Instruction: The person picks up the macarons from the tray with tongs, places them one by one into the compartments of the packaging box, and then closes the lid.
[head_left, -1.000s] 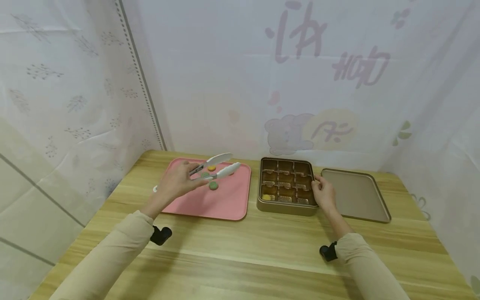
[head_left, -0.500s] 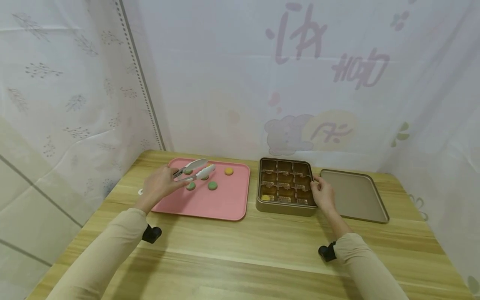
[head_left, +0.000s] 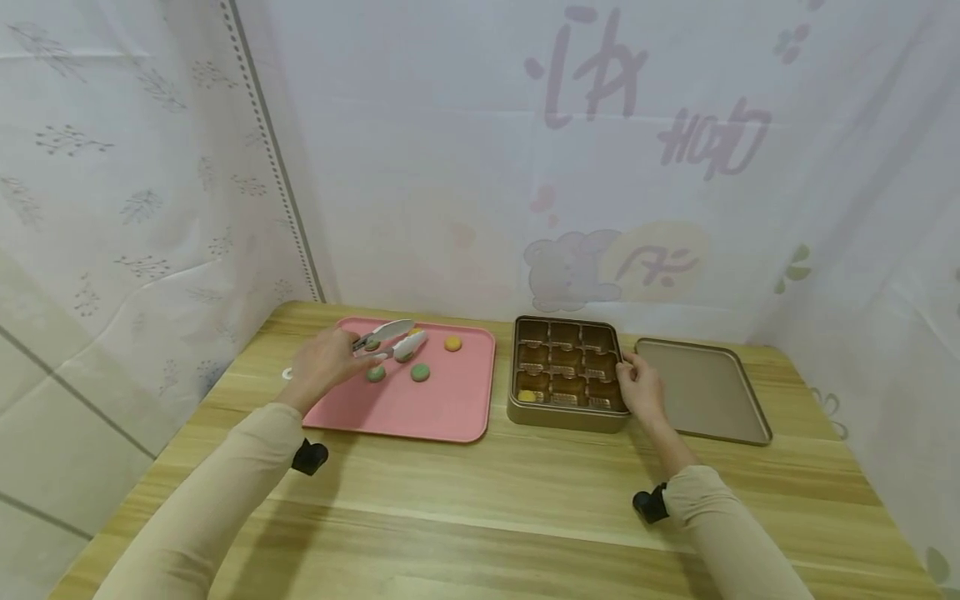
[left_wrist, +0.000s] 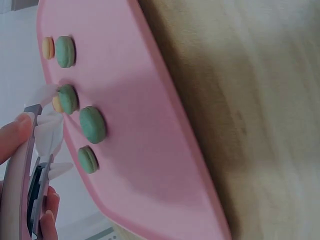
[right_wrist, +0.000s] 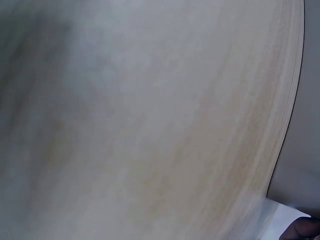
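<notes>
Above the left part of the pink tray (head_left: 450, 417), my left hand (head_left: 324, 365) holds white-tipped tongs (head_left: 408, 344) with the two tips apart and nothing between them. Several green macarons and two yellow ones lie on that tray; the left wrist view shows a green macaron (left_wrist: 92, 124) near the tongs. My right hand (head_left: 642, 387) grips the right wall of the brown box (head_left: 567, 419), which has a divided insert. A yellow macaron (head_left: 527, 397) sits in its front left compartment. In the right wrist view only fingertips (right_wrist: 302, 229) show at the lower right corner.
A flat brown lid (head_left: 712, 392) lies on the wooden table (head_left: 465, 517), right of the box and partly behind my right hand. A patterned curtain (head_left: 420, 167) hangs along the table's back and sides.
My left hand and the tongs have moved left over the tray, uncovering a yellow macaron at its back right. My right hand stays at the box. The head view has shifted slightly.
</notes>
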